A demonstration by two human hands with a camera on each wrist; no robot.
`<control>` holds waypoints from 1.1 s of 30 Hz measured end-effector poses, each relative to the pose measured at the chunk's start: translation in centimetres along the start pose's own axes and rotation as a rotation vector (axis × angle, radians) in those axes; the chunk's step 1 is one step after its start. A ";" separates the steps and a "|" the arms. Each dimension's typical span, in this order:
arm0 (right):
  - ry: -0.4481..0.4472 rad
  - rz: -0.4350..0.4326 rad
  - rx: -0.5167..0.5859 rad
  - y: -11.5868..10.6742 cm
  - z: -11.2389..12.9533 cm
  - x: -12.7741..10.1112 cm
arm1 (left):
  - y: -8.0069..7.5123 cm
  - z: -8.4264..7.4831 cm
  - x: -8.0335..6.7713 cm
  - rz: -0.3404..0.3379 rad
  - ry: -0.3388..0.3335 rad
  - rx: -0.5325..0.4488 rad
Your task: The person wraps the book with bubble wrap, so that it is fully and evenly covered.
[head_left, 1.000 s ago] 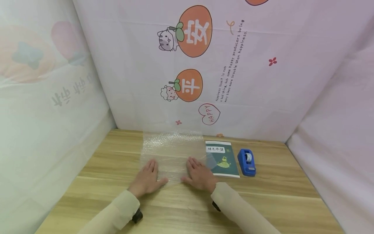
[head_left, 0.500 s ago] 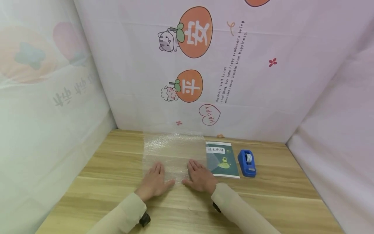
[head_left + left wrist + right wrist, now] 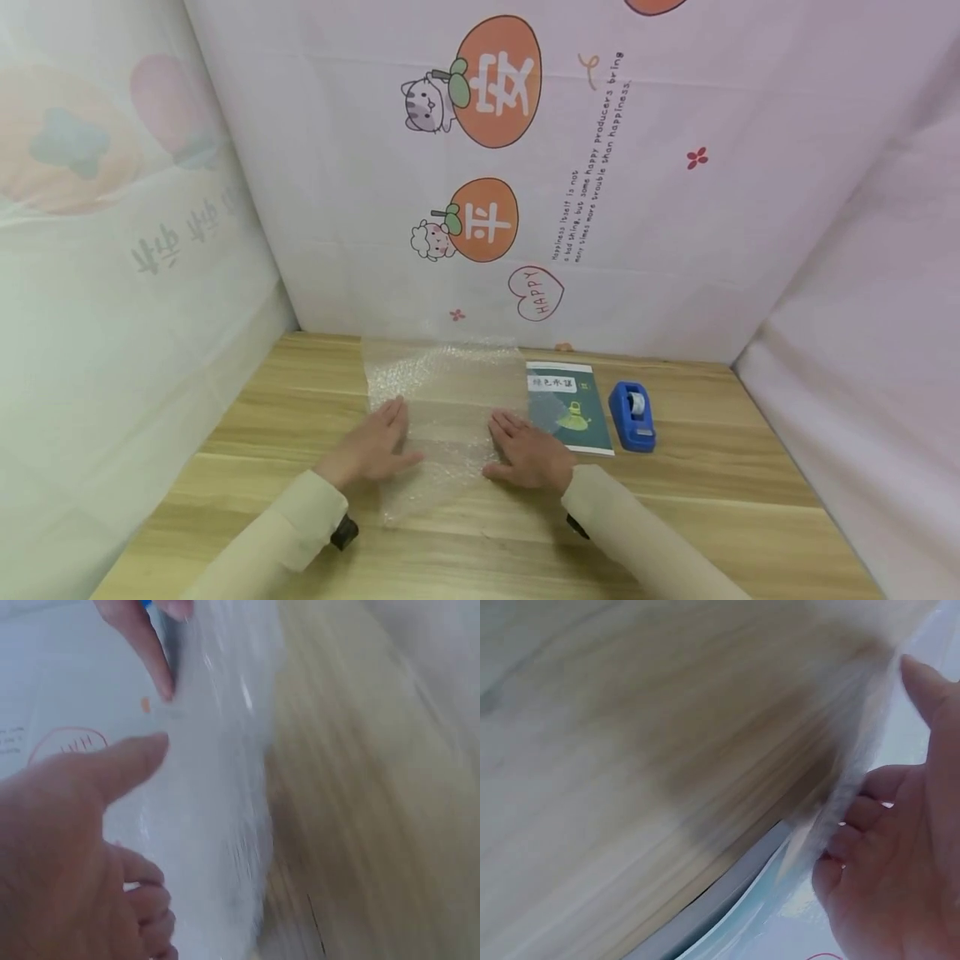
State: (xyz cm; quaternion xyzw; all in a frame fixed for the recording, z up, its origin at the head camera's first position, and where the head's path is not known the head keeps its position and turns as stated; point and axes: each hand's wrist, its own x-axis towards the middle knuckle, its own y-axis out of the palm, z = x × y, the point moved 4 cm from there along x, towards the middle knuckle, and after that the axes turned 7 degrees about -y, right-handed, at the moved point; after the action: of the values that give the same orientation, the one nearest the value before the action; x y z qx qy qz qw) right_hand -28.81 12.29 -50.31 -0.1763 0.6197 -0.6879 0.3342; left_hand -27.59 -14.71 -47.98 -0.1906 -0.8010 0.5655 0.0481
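Note:
A clear sheet of bubble wrap (image 3: 450, 392) lies on the wooden table, its near left corner pointing toward me. At its left edge my left hand (image 3: 367, 446) rests with fingers fairly straight and thumb spread inward. My right hand (image 3: 532, 454) lies along the right edge in much the same pose. In the left wrist view, the thumb of the left hand (image 3: 67, 825) is over the bubble wrap (image 3: 210, 802). From the right wrist, the right hand (image 3: 900, 840) appears beside the film's edge. A green booklet (image 3: 585, 425) lies partly under the wrap's right side.
A blue tape dispenser (image 3: 633, 417) with a roll of tape stands to the right of the booklet. Printed white cloth (image 3: 637, 292) rises behind the table (image 3: 712, 500), and more cloth hangs on both sides.
The left hand shifts right, then back left and slightly away from me. The right hand moves slightly right. The wrap's near edge, straight before, now extends toward me at the left.

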 end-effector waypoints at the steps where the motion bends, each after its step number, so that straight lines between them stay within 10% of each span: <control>1: -0.011 -0.002 -0.001 -0.1 0.0 -0.2 | -0.1 0.4 0.1 0.006 0.017 -0.005; 15: -0.101 0.014 -0.049 0.0 -1.2 -1.8 | -1.2 3.5 1.9 -0.004 0.114 0.053; 33: -0.082 0.003 -0.076 -1.0 -1.8 -2.2 | 0.2 4.4 0.9 0.124 0.003 -0.010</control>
State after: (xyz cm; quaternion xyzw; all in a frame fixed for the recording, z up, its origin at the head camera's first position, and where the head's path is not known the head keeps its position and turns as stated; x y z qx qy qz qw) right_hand -28.64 15.07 -49.28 -0.2161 0.6315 -0.6554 0.3535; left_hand -29.66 -18.25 -49.83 -0.2410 -0.7903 0.5632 0.0132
